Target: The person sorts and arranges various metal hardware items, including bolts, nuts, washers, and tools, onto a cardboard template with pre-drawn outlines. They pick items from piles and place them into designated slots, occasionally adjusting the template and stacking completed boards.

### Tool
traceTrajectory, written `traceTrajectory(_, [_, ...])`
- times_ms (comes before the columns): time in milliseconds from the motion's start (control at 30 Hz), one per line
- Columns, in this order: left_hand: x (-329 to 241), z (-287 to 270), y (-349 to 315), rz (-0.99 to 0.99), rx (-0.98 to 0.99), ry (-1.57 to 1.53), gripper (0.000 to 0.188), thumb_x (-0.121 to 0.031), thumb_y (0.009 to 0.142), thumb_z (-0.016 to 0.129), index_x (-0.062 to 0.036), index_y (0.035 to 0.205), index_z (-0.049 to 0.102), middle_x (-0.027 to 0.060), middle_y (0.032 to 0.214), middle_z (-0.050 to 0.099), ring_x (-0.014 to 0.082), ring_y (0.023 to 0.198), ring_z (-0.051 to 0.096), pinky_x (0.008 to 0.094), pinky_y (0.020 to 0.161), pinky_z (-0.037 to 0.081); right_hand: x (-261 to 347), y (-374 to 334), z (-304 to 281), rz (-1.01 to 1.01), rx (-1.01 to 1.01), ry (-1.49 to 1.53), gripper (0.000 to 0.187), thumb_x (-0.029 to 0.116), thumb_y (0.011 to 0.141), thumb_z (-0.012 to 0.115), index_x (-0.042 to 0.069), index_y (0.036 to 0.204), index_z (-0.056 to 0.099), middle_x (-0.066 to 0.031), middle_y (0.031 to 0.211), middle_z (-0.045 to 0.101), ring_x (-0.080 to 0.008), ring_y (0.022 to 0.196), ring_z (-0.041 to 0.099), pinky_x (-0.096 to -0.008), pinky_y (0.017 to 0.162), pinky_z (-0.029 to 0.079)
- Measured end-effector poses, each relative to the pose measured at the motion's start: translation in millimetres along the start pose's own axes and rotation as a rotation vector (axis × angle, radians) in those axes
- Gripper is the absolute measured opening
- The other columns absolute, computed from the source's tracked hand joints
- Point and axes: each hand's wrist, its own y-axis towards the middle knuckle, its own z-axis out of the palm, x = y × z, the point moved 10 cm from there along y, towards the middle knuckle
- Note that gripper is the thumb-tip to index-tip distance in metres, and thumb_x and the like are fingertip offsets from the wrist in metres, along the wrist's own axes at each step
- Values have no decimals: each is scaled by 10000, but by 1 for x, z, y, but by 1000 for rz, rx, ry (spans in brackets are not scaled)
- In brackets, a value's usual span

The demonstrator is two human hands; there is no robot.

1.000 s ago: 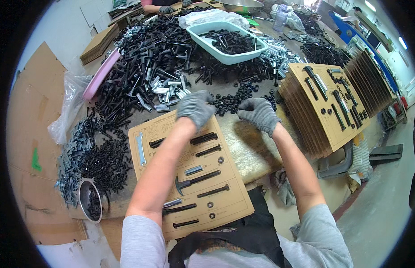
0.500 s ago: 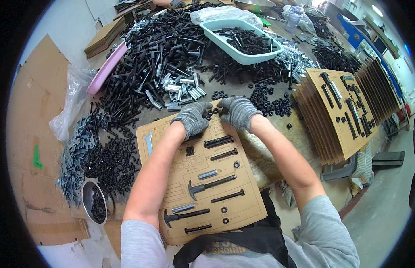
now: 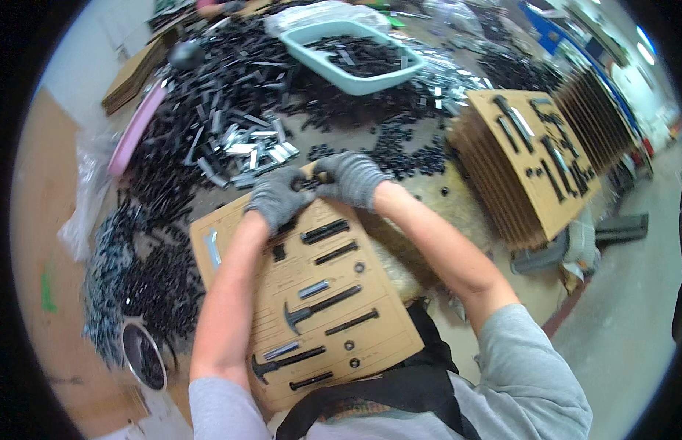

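Note:
Both my gloved hands meet at the far edge of a printed cardboard sheet (image 3: 388,308). My left hand (image 3: 280,196) has its fingers closed beside small black nuts (image 3: 310,180); whether it grips any is hidden. My right hand (image 3: 352,178) curls its fingers in a pinch over these nuts. On the sheet lie a small wrench (image 3: 214,248), thick black bolts (image 3: 325,231), a T-shaped black puller arm (image 3: 322,309) and a second puller arm (image 3: 289,363). Silver sleeves (image 3: 314,289), slimmer bolts (image 3: 352,321) and single nuts (image 3: 359,268) lie near them.
Loose black nuts (image 3: 407,150) lie beyond my right hand. Silver sleeves (image 3: 264,150) and black parts are heaped beyond my left. A light-blue tub (image 3: 348,86) sits on the heap. Stacked filled cardboard sheets (image 3: 495,176) stand at right, a metal bowl (image 3: 163,370) at lower left.
The whole view has shifted, with the scene sliding left and blurring. My hands have drawn closer together over the nuts at the sheet's far edge. The parts on the sheet keep their places.

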Motion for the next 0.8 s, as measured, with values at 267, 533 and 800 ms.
traceTrajectory(267, [28,-79,-78,-14,-266,-366,424,-165,822,677,-10,1207,589,43,953,623,114,801,577,252,729,503,-122,-103,-81,383,-446,188,189,157,835,647,49,982,692,-143,915,699,-260,830,672,-358,782,528])
traceTrajectory(533, [121,-91,-214,-233,-589,-570,337,-228,879,671,-9,1133,637,35,992,645,86,760,563,228,672,472,-132,-112,-60,348,-172,-287,293,238,802,677,113,1066,665,-131,1037,640,-317,976,612,-412,865,489])
traceTrajectory(800, [156,-81,-330,-352,-796,-208,235,-119,921,580,8,1109,640,62,990,669,170,876,599,283,827,484,-123,-98,-43,380,-75,-227,312,318,754,674,85,962,677,-179,995,655,-332,955,627,-422,818,510])
